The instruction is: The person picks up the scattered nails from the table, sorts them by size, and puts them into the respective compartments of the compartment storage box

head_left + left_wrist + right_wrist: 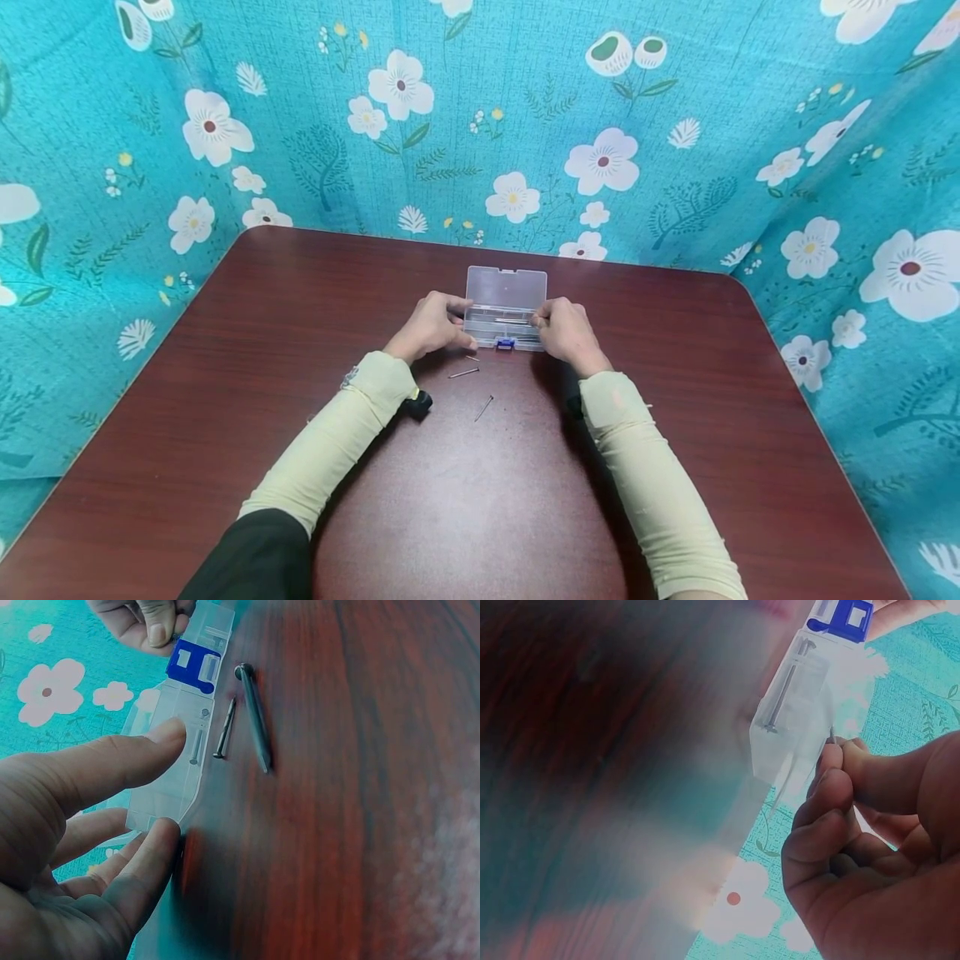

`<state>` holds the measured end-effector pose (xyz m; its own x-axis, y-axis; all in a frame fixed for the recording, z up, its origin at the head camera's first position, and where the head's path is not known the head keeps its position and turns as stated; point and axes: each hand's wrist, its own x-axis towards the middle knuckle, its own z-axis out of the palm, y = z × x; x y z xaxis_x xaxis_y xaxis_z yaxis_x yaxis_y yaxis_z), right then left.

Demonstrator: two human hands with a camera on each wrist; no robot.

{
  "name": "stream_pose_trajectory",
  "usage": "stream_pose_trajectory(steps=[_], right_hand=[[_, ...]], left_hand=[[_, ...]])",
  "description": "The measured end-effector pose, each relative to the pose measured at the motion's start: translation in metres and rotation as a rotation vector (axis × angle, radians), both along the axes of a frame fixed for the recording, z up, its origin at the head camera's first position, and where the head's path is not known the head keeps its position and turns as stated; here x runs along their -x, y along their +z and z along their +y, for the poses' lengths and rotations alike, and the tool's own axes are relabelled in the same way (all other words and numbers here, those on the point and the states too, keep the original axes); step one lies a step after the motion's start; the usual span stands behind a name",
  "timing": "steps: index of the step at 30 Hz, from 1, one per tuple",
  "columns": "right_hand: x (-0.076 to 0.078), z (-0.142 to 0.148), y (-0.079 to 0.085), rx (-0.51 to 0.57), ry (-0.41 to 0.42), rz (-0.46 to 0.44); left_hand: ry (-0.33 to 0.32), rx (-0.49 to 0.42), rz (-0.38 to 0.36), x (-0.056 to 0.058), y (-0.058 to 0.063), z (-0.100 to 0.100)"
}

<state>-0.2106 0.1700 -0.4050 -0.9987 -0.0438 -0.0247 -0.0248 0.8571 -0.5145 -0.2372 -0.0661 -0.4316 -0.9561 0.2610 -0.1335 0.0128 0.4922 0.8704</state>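
Note:
A clear plastic box [480, 327] with a blue latch [505, 343] stands on the table, its lid [507, 288] raised at the back. My left hand [432, 325] holds the box's left end, thumb on the front and fingers around the end. At the right end, my right hand [567, 335] pinches a thin nail [832, 735] between thumb and forefinger, over the box; the fingers hide most of it. More nails [787, 686] show through the box's front wall. In front of the box lie a big nail [256, 720] and a smaller nail [225, 729].
Another nail [483, 408] lies nearer to me on the dark red wooden table [300, 317]. A blue flowered cloth [480, 125] hangs behind and along both sides of the table. Black wrist camera [418, 405] straps sit under the sleeves.

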Motion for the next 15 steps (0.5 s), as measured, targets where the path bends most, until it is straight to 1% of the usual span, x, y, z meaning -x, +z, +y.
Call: stream_pose_trajectory(steps=[9,15], right_hand=[[-0.0018,0.0030,-0.0004,0.018,0.020,-0.001],[-0.0093,0.0027,0.0011,0.063,0.054,0.038]], left_hand=[[-0.013,0.000,0.013,0.0001,0.0006,-0.0009],[-0.016,0.003,0.010,0.0002,0.0001,-0.0008]])
